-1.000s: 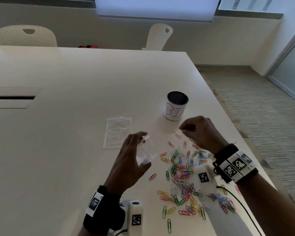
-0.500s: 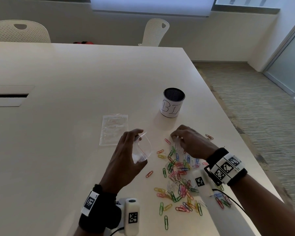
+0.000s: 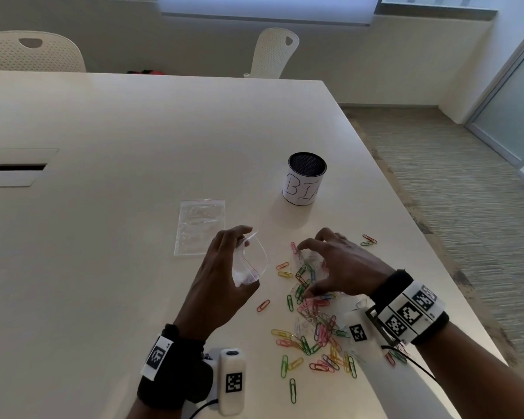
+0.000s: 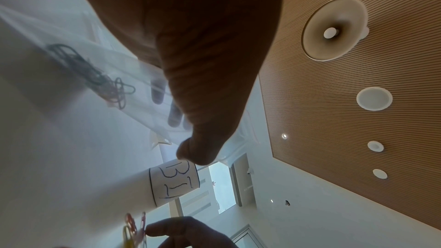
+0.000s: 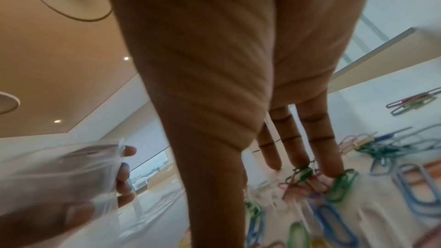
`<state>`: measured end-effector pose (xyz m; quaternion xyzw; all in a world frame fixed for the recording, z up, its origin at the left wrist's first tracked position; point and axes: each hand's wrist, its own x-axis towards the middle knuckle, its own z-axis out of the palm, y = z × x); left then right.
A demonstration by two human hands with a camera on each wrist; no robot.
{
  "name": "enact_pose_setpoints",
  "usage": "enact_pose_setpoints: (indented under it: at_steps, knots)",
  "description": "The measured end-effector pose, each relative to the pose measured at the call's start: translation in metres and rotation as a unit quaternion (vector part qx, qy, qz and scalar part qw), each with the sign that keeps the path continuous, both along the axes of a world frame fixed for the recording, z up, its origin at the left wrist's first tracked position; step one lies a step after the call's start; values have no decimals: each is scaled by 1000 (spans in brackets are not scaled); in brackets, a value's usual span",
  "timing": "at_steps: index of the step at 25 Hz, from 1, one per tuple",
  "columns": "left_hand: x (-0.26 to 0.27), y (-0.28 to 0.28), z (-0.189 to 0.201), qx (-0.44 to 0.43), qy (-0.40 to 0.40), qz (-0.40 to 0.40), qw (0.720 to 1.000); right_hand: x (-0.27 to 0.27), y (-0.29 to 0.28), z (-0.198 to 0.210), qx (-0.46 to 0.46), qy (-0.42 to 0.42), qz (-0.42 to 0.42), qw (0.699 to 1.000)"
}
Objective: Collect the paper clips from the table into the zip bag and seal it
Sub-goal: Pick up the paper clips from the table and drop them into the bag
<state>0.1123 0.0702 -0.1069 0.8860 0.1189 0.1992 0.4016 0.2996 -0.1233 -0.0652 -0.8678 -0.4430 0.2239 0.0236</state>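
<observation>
My left hand (image 3: 221, 276) holds a clear zip bag (image 3: 256, 261) just above the table, its mouth open toward the right. In the left wrist view a few clips (image 4: 95, 76) lie inside the bag (image 4: 71, 44), and my thumb pinches its rim. A heap of coloured paper clips (image 3: 315, 331) covers the table at the front right. My right hand (image 3: 342, 267) arches over the heap's far end with fingers spread. In the right wrist view its fingertips (image 5: 331, 169) press down on green and pink clips (image 5: 341, 186); nothing is pinched.
A mesh cup with a white label (image 3: 305, 179) stands behind the hands. A second flat clear bag (image 3: 200, 226) lies left of it. Two stray clips (image 3: 368, 239) lie near the table's right edge (image 3: 406, 207). Two white chairs stand at the far side.
My right hand has come down from near the cup onto the heap, and its fingers have spread out. The left hand has kept the bag in about the same place.
</observation>
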Motion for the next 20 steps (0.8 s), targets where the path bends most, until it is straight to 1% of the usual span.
enact_pose_setpoints:
  at_steps: [3,6,9,14,18,20]
  knots:
    - [0,0,0,2,-2,1,1000,-8,3,-2,39,22,1,999]
    - [0,-1,0,5,0,0,1000,-18,7,-4,71,21,5,997]
    - [1,-1,0,9,2,0,1000,-27,11,-6,90,-1,22,996]
    - [2,-3,1,8,4,1,1000,-29,15,-13,102,-67,69,990]
    - [1,-2,2,5,-1,2,1000,-20,11,-12,92,-102,57,989]
    - [0,-2,2,7,-3,4,1000,-12,7,-8,106,-92,19,990]
